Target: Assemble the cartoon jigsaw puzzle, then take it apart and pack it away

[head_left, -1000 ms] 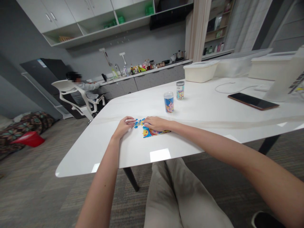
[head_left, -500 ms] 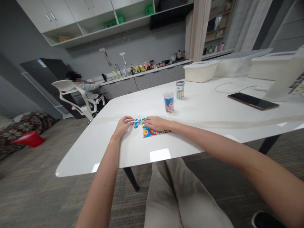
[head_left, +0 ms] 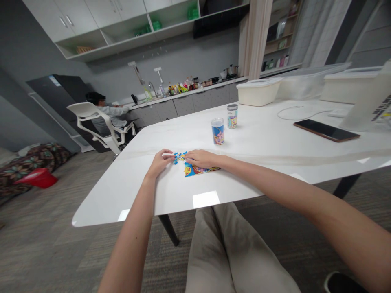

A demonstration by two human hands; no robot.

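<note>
The person's legs (head_left: 232, 252) in beige trousers sit below the near edge of the white desk (head_left: 137, 199). Both forearms reach over that edge.

The left hand (head_left: 159, 163) rests on the desk with fingers curled and narrow. Its fingertips (head_left: 170, 154) touch the loose blue puzzle pieces (head_left: 177, 157); whether they pinch a piece cannot be told.

The right hand (head_left: 200, 158) lies flat, fingers extended, palm down on the assembled puzzle section (head_left: 192, 170). This section lies flat on the desk near its front edge. The loose pieces adjoin it at 10 o'clock, between the two hands.

At 1 o'clock from the puzzle stands a printed blue cup (head_left: 217, 131); a lidded printed jar (head_left: 232, 116) stands just beyond it.

At 3 o'clock, well apart, lies a dark phone (head_left: 326, 130). A white lidded bin (head_left: 258, 92) sits at the far desk edge.

At 10 o'clock, beyond the desk, a person (head_left: 106, 114) sits in a white chair (head_left: 91, 122).
</note>
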